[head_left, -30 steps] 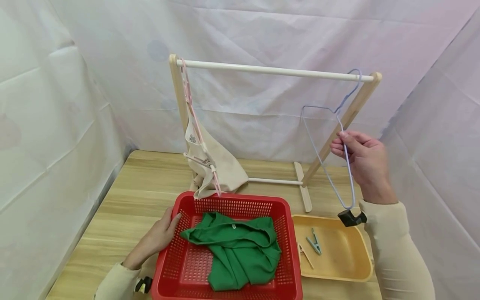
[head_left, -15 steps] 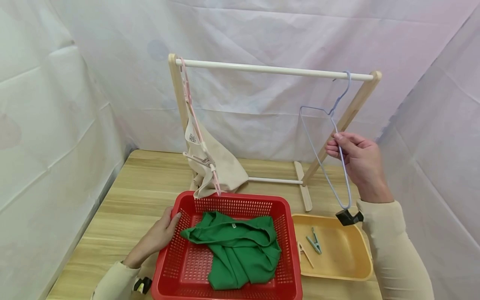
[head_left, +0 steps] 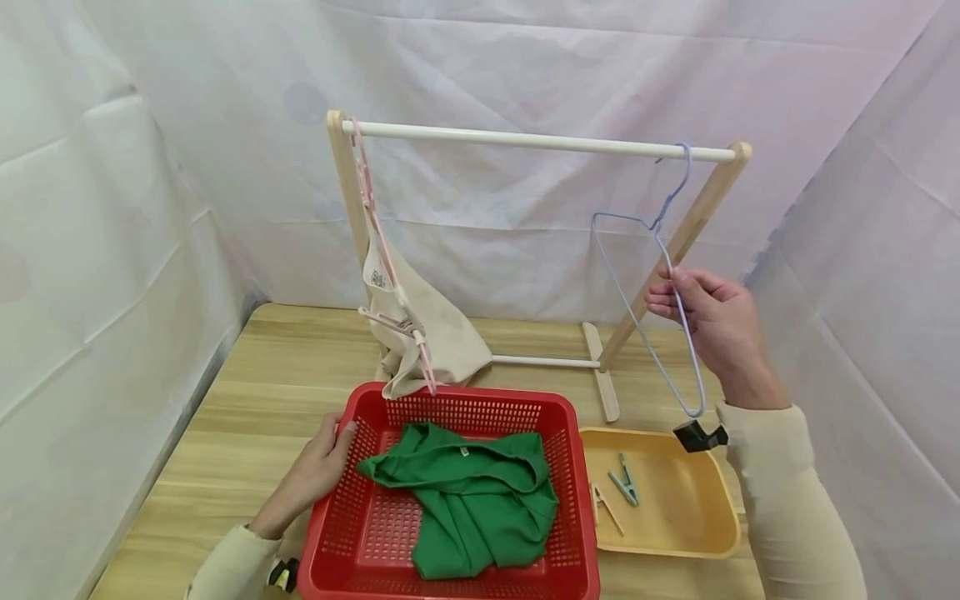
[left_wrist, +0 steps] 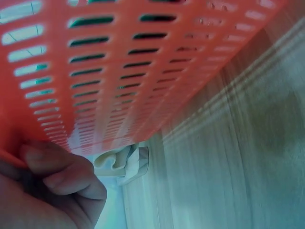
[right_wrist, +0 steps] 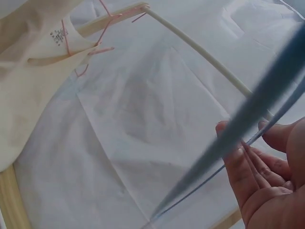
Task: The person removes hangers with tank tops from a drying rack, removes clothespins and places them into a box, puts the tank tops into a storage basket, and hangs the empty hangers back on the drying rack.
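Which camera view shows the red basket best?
The head view: the red basket appears nearly whole from above, its near edge cropped. The left wrist view shows its slotted wall close up; the right wrist view shows none.

Left arm (head_left: pixel 232 562), long-sleeved, angled up and rightward from the lower left; left hand (head_left: pixel 318 467) gripped, thumb on one side, fingers curled on the other. Right arm (head_left: pixel 791 500), also sleeved, ran up and slightly left from the lower right, right hand (head_left: pixel 720 329) raised higher than the left, thumb pinching against the fingers, fingertips pointing left.
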A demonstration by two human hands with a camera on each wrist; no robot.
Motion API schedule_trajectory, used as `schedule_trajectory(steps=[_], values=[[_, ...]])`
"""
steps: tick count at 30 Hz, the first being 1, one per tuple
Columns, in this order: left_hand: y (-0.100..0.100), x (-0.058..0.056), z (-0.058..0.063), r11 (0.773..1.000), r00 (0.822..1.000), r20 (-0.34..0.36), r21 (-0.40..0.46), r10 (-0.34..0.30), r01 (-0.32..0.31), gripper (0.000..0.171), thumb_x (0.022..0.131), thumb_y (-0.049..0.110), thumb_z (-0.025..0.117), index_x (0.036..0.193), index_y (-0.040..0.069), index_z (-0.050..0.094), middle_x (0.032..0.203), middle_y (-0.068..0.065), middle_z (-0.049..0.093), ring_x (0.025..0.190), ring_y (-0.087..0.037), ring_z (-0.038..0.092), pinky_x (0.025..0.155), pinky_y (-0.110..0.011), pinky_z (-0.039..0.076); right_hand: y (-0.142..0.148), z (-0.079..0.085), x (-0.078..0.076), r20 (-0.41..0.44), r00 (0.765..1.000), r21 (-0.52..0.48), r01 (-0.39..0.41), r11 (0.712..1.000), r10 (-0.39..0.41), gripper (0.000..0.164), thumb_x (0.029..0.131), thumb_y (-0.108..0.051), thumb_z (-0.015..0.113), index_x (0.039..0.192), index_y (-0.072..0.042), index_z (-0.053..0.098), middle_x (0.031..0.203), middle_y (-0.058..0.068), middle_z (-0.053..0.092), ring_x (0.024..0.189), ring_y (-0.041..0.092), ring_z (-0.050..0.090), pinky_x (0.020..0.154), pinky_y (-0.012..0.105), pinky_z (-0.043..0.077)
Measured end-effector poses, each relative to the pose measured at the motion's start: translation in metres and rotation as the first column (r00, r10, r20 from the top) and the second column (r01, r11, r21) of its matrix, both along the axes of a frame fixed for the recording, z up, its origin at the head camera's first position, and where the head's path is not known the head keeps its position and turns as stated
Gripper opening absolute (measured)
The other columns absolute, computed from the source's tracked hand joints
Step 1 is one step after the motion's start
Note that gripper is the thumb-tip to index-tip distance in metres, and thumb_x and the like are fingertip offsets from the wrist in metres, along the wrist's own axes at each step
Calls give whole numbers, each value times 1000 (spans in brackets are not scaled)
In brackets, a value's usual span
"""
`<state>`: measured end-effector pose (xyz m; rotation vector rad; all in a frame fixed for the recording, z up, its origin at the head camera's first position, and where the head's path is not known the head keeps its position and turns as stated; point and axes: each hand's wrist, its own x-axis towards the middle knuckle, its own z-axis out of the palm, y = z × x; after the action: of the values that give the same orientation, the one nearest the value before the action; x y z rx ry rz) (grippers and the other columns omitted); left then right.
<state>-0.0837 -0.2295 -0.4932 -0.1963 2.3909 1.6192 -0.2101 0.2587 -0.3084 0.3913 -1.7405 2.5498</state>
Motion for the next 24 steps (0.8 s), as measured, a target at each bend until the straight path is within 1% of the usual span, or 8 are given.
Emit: schedule_trajectory(steps=[3,6,9,13,16,18,22,24], values=[[1,0,-1,1000,1000,3,0,17,-17,40,109,36,33,135,6,36,97,-22,61,60,-31,69,48,-41,57,4,1,5,-10,1000,57,17,998,-16,19,96,-5,62,107,11,66,92,15,74,82,23,74,78,33,58],[2,1,-2,1000,1000,4,-6,28,-28,38,109,35,33,133,5,37,95,-22,60,59,-31,69,48,-41,57,8,5,14,-31,997,156,71,985,-67,25,95,-8,64,113,9,65,96,13,74,85,22,74,80,31,56],[3,0,-2,999,999,1,-21,32,-32,39,109,35,32,132,5,37,95,-21,60,58,-29,68,47,-40,57,12,10,27,-72,988,283,154,947,-139,31,95,-12,66,119,6,63,101,10,74,88,18,74,82,26,55],[3,0,-1,999,999,-1,-37,36,-36,41,109,37,32,133,4,36,94,-21,59,58,-28,68,47,-39,56,15,21,46,-118,962,403,275,873,-248,34,93,-14,69,122,2,63,105,6,72,89,12,73,82,18,54],[4,-1,-1,999,999,-1,-37,36,-36,42,109,38,32,134,4,36,94,-21,59,58,-28,68,47,-39,56,15,31,61,-140,935,377,356,855,-327,34,91,-12,72,120,4,64,102,7,73,86,14,73,81,17,54],[4,-1,-1,999,999,1,-35,34,-33,43,109,38,32,135,4,35,94,-21,59,58,-28,68,47,-39,56,12,37,71,-170,917,327,398,857,-361,35,89,-8,73,117,9,64,99,11,73,84,18,73,80,21,56],[4,-3,-2,999,999,10,-32,41,-41,43,109,38,32,136,5,35,94,-21,59,58,-29,68,48,-40,57,1,46,87,-252,901,242,413,878,-354,32,87,3,71,112,20,62,96,20,72,79,25,72,77,29,58],[4,-3,-2,998,999,10,-36,42,-42,42,109,37,32,135,4,35,94,-21,59,58,-29,68,48,-40,57,-6,48,95,-279,898,253,410,876,-340,29,87,6,70,111,21,61,96,21,72,77,25,73,77,30,58]])
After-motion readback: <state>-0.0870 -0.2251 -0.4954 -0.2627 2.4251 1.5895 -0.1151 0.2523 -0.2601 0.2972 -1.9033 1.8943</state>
